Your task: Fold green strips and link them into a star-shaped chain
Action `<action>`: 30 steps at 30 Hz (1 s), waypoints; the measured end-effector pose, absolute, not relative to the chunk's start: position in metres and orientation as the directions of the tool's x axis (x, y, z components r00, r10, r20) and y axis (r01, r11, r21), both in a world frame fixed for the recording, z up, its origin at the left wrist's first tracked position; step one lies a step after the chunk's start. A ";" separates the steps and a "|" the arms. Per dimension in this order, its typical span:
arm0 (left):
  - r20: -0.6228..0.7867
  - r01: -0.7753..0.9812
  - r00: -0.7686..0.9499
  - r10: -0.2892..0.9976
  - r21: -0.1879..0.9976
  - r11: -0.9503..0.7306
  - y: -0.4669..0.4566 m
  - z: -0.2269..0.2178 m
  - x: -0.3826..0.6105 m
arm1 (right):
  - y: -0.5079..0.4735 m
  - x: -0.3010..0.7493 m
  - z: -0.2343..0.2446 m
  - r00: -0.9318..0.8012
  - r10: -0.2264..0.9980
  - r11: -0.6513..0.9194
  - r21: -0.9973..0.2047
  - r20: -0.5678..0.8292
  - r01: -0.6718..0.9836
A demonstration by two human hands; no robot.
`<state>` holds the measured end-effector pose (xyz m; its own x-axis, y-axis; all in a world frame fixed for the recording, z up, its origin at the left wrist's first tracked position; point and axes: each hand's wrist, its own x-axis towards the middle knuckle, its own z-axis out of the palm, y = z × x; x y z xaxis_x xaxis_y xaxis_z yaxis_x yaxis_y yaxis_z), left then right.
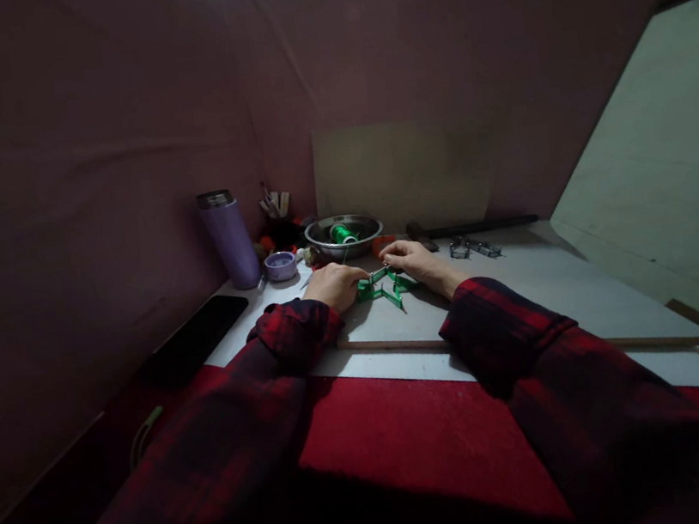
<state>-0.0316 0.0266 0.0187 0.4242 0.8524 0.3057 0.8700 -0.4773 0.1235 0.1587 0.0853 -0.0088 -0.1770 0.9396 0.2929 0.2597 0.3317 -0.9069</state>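
Observation:
A green star-shaped frame [388, 287] wrapped in green ribbon lies on a thin wooden board [391, 325] on the white table. My left hand [334, 285] is curled shut on the star's left arm. On the star's upper right part, my right hand [413, 261] pinches it with fingers closed. Both sleeves are red and black plaid. A green ribbon spool [341, 233] sits in a metal bowl [344, 234] just behind the hands.
A purple tumbler [229, 239] and a small purple cup [281, 265] stand at the back left, beside a pot of sticks [274, 206]. A black phone [194, 337] lies at the left. Metal clips [474, 248] and a dark bar [481, 226] lie at the back right. Red cloth [413, 435] covers the near edge.

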 end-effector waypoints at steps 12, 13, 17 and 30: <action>0.315 0.865 0.432 0.845 0.121 -0.487 0.025 0.020 -0.032 | 0.079 0.160 -0.009 -0.184 0.934 0.345 -0.909 0.306 0.236; 0.319 0.868 0.425 0.847 0.121 -0.481 0.025 0.020 -0.033 | 0.079 0.160 -0.010 -0.175 0.934 0.347 -0.909 0.312 0.230; 0.337 0.884 0.391 0.857 0.124 -0.452 0.026 0.020 -0.035 | 0.075 0.160 -0.009 -0.119 0.875 0.480 -0.811 0.469 0.334; 0.337 0.925 0.266 0.903 0.175 -0.338 0.027 0.021 -0.048 | 0.053 0.159 -0.002 -0.366 0.540 0.776 -0.279 0.758 0.566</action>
<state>-0.0479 0.0272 0.0209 0.2664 0.9030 0.3370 0.9248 -0.3380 0.1747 0.1594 0.0533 -0.0019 -0.3662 0.5400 0.7578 0.5663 0.7755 -0.2790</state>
